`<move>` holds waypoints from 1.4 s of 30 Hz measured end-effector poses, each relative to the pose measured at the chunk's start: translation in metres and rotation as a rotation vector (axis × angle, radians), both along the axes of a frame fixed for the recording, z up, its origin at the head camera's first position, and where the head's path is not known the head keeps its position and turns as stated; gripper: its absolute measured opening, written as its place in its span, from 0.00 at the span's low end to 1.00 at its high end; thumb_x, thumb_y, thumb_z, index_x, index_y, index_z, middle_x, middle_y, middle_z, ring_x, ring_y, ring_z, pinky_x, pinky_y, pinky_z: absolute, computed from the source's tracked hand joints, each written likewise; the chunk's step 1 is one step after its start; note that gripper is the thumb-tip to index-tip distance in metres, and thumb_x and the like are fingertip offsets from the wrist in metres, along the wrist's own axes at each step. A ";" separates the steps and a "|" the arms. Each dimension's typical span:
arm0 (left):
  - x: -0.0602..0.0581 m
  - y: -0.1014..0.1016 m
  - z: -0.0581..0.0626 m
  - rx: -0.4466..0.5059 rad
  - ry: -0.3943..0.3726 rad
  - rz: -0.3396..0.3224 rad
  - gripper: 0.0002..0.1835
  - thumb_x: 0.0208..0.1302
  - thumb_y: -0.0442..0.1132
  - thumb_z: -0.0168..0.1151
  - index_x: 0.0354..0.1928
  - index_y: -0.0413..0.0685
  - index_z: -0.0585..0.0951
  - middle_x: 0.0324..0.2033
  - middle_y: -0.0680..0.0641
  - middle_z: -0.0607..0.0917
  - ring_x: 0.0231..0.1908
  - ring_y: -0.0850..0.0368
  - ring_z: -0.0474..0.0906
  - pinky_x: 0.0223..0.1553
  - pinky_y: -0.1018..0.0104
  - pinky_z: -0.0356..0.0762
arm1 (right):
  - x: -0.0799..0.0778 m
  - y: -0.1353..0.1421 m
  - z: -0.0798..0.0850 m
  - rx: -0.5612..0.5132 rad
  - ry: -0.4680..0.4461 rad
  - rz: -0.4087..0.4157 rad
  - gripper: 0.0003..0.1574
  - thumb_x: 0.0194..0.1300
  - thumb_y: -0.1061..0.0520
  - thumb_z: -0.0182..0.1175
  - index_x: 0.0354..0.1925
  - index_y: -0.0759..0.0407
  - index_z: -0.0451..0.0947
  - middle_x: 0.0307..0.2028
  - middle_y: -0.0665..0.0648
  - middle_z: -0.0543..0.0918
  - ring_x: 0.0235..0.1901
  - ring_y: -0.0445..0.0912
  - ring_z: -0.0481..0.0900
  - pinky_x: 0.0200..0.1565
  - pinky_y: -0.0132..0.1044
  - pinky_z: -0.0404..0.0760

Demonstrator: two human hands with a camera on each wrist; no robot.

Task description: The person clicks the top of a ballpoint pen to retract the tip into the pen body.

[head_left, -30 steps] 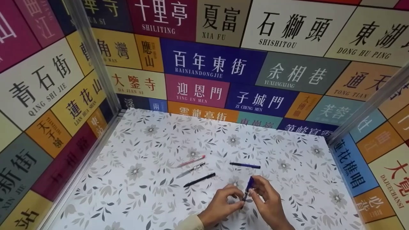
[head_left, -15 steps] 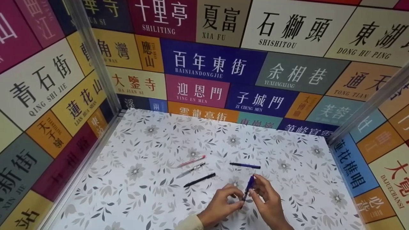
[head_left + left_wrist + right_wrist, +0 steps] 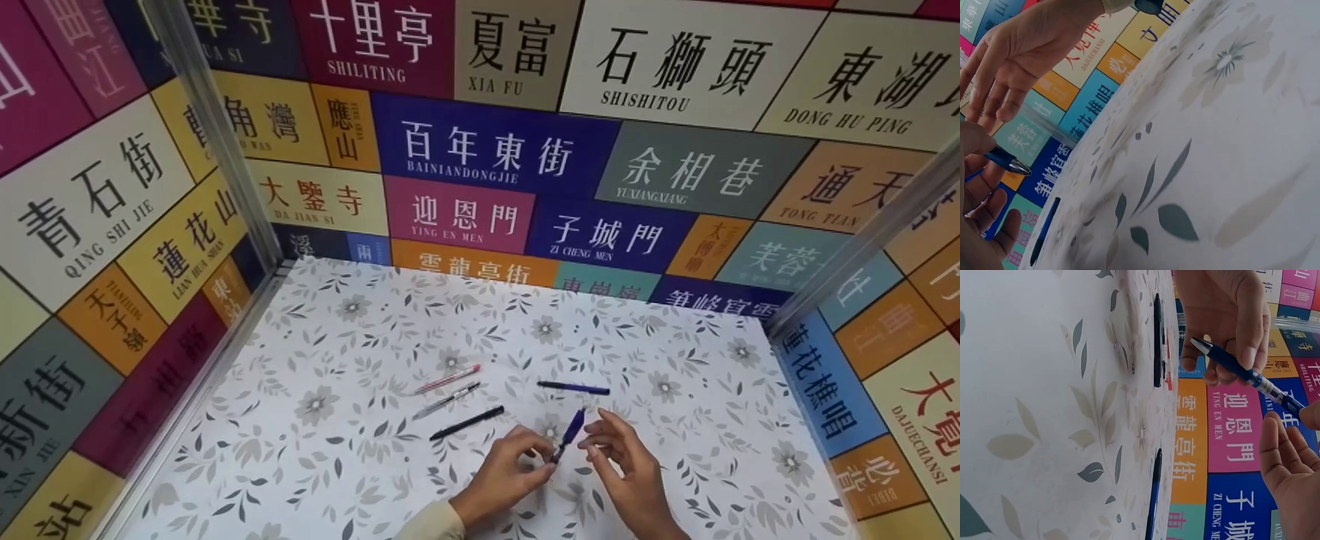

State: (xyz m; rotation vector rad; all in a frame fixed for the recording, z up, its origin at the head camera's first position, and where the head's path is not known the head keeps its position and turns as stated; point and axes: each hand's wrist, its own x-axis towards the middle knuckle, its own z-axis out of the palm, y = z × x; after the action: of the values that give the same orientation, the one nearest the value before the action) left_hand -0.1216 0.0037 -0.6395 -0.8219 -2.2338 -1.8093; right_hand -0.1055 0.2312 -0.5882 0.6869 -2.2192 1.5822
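Note:
A blue click pen with a clear section and silver tip (image 3: 571, 429) is pinched between the thumb and fingers of my left hand (image 3: 501, 474). It stands tilted above the table, and its silver tip end (image 3: 1019, 167) shows in the left wrist view. My right hand (image 3: 630, 472) is beside the pen's upper end, fingers relaxed and slightly bent; the head view shows a small gap between them. In the right wrist view the right thumb overlaps the pen's far end. Beyond the hands lies a dark blue pen (image 3: 574, 388) on the table.
On the table (image 3: 315, 465), left of the hands, lie a red pen (image 3: 448, 379), a clear pen with dark end (image 3: 447, 400) and a black pen (image 3: 466, 423), roughly parallel. Panels with printed signs (image 3: 495, 150) enclose the table's back and sides.
My left hand has drawn the blue pen slightly left and down, away from the right hand. The right fingers, at the pen's upper end before, have come off it and loosened.

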 end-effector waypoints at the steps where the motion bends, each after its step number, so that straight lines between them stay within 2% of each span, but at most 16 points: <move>1: 0.000 -0.002 -0.001 -0.008 0.001 0.007 0.09 0.67 0.30 0.77 0.46 0.47 0.89 0.42 0.48 0.89 0.45 0.61 0.84 0.48 0.55 0.89 | 0.001 0.001 0.000 -0.002 -0.006 0.000 0.42 0.71 0.80 0.64 0.78 0.63 0.70 0.53 0.68 0.84 0.45 0.52 0.90 0.42 0.35 0.89; 5: -0.001 -0.011 -0.004 -0.041 0.016 0.045 0.10 0.66 0.29 0.77 0.46 0.48 0.89 0.40 0.49 0.89 0.44 0.61 0.83 0.48 0.56 0.88 | 0.002 0.005 -0.002 -0.010 -0.027 -0.005 0.42 0.71 0.80 0.63 0.78 0.61 0.70 0.53 0.70 0.83 0.46 0.51 0.90 0.43 0.34 0.89; 10: -0.001 -0.023 -0.009 -0.060 0.033 0.084 0.10 0.64 0.29 0.77 0.44 0.47 0.88 0.38 0.48 0.89 0.42 0.56 0.84 0.46 0.56 0.88 | 0.002 0.008 -0.006 -0.004 -0.010 -0.016 0.41 0.71 0.80 0.63 0.77 0.62 0.71 0.53 0.67 0.84 0.45 0.51 0.90 0.41 0.33 0.88; 17: -0.004 -0.037 -0.023 -0.077 0.121 0.151 0.11 0.61 0.26 0.78 0.42 0.45 0.88 0.36 0.48 0.88 0.38 0.49 0.84 0.41 0.62 0.85 | 0.003 0.010 -0.009 0.002 0.006 -0.034 0.41 0.69 0.81 0.64 0.76 0.63 0.72 0.53 0.69 0.84 0.45 0.51 0.91 0.42 0.34 0.89; 24: -0.005 -0.052 -0.030 -0.193 0.192 0.232 0.12 0.59 0.29 0.79 0.42 0.48 0.88 0.33 0.52 0.84 0.38 0.61 0.76 0.41 0.72 0.77 | 0.003 0.011 -0.011 -0.012 0.016 -0.034 0.40 0.68 0.82 0.64 0.74 0.65 0.73 0.53 0.65 0.85 0.44 0.53 0.91 0.42 0.33 0.88; 30: -0.005 -0.062 -0.034 -0.247 0.191 0.278 0.11 0.59 0.31 0.81 0.41 0.50 0.89 0.33 0.49 0.84 0.40 0.61 0.75 0.44 0.65 0.77 | 0.004 0.014 -0.013 -0.026 0.016 -0.046 0.39 0.67 0.83 0.64 0.73 0.66 0.75 0.52 0.65 0.85 0.43 0.52 0.91 0.41 0.33 0.88; 34: -0.005 -0.068 -0.037 -0.255 0.186 0.318 0.11 0.59 0.31 0.81 0.40 0.51 0.89 0.34 0.50 0.84 0.41 0.61 0.76 0.45 0.64 0.79 | 0.004 0.016 -0.015 -0.013 0.028 -0.060 0.40 0.66 0.83 0.65 0.72 0.67 0.75 0.52 0.63 0.86 0.43 0.52 0.91 0.41 0.32 0.88; 39: -0.004 -0.072 -0.043 -0.230 0.195 0.362 0.11 0.58 0.31 0.82 0.40 0.51 0.90 0.33 0.54 0.86 0.43 0.61 0.75 0.45 0.63 0.79 | 0.005 0.017 -0.017 -0.010 0.004 -0.070 0.39 0.67 0.82 0.65 0.72 0.64 0.76 0.53 0.61 0.86 0.43 0.52 0.91 0.41 0.32 0.88; 42: -0.003 -0.073 -0.045 -0.206 0.198 0.362 0.11 0.58 0.30 0.82 0.39 0.51 0.91 0.33 0.56 0.87 0.43 0.60 0.74 0.45 0.63 0.78 | 0.006 0.017 -0.017 -0.013 0.000 -0.072 0.39 0.67 0.82 0.65 0.72 0.65 0.76 0.52 0.61 0.86 0.43 0.53 0.91 0.41 0.32 0.88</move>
State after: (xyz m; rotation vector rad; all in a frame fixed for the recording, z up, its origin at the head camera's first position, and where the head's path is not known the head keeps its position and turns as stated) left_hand -0.1248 -0.0695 -0.6841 -0.5517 -2.2832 -1.2977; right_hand -0.0996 0.2484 -0.6051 0.5962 -2.2068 1.5602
